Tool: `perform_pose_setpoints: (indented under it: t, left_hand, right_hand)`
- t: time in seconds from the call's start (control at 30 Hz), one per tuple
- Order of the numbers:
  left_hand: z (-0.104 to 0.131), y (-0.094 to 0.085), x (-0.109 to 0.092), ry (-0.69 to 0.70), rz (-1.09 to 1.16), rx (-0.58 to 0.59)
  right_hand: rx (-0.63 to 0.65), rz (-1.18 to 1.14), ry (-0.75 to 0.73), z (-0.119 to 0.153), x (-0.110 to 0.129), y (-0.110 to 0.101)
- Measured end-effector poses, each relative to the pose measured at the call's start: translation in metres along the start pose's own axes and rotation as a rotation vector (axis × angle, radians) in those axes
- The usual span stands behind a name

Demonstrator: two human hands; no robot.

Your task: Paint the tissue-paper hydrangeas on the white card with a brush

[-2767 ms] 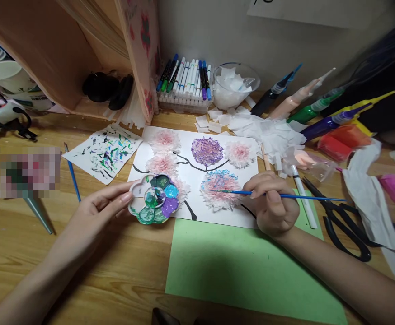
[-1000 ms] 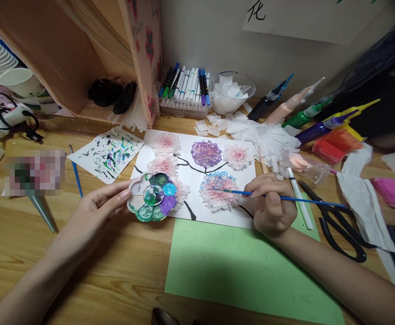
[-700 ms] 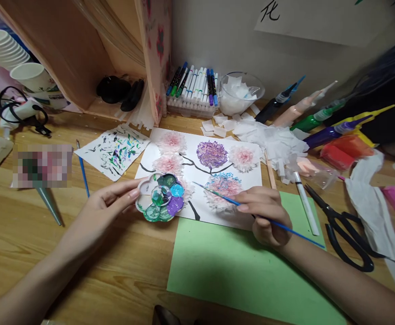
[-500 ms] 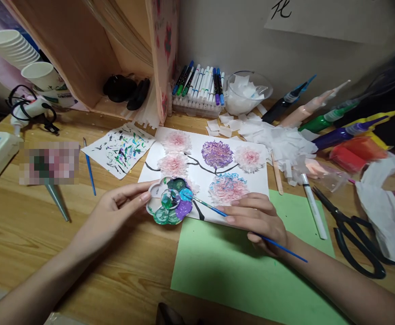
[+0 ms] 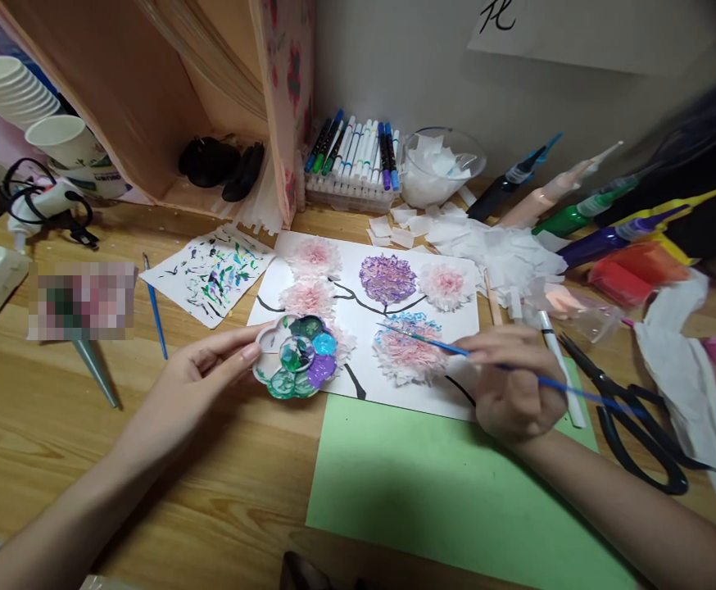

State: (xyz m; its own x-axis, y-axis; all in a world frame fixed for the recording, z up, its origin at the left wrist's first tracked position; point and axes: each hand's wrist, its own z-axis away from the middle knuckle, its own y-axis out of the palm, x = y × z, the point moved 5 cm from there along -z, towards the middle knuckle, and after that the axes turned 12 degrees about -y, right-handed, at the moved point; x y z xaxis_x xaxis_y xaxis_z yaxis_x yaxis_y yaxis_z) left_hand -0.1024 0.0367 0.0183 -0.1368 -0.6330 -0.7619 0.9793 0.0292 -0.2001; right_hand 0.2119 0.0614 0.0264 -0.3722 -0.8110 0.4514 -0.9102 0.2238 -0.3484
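Pinched by its rim, a flower-shaped paint palette (image 5: 284,385) is in my left hand (image 5: 210,369), with green, blue and purple paint in its wells. My right hand (image 5: 514,381) is closed round a blue paintbrush (image 5: 441,344). The brush tip is over the left side of a pink tissue-paper flower (image 5: 410,360) whose upper edge is dabbed blue; whether it touches I cannot tell. That flower is on a white sheet (image 5: 358,332) with black painted stems, a purple flower (image 5: 387,279) and several pink ones. The palette covers the sheet's lower left part.
Under the sheet lies green paper (image 5: 382,475). Scissors (image 5: 634,410), a white marker (image 5: 564,377) and paint bottles (image 5: 570,217) are at right. Tissue scraps (image 5: 499,254), a marker box (image 5: 355,192) and a glass bowl (image 5: 441,168) stand behind. Left are a spare brush (image 5: 156,311) and paint-smeared paper (image 5: 210,274).
My right hand has moved the paintbrush right, from the palette's blue well to over the blue-edged pink flower. The palette stays in my left hand, with the whole view shifted slightly.
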Motion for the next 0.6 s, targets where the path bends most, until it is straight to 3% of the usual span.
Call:
perform_pose_setpoints:
  t: [0.07,0.1,0.33,0.6]
  left_hand:
    - [0.0,-0.003,0.001,-0.03,0.038,-0.031]
    - [-0.001,-0.003,0.001,-0.042,0.059,-0.036]
    - [-0.006,-0.002,0.005,-0.068,0.138,-0.014]
    - [-0.007,-0.002,0.004,-0.071,0.157,-0.017]
  right_hand:
    - [-0.244,-0.116,0.103,0.001,-0.013,-0.004]
    - [-0.282,-0.133,0.117,0.0,-0.017,-0.003]
    - [-0.17,-0.101,0.116,0.003,-0.021,0.003]
    - [-0.176,-0.07,0.093,0.002,-0.018,0.002]
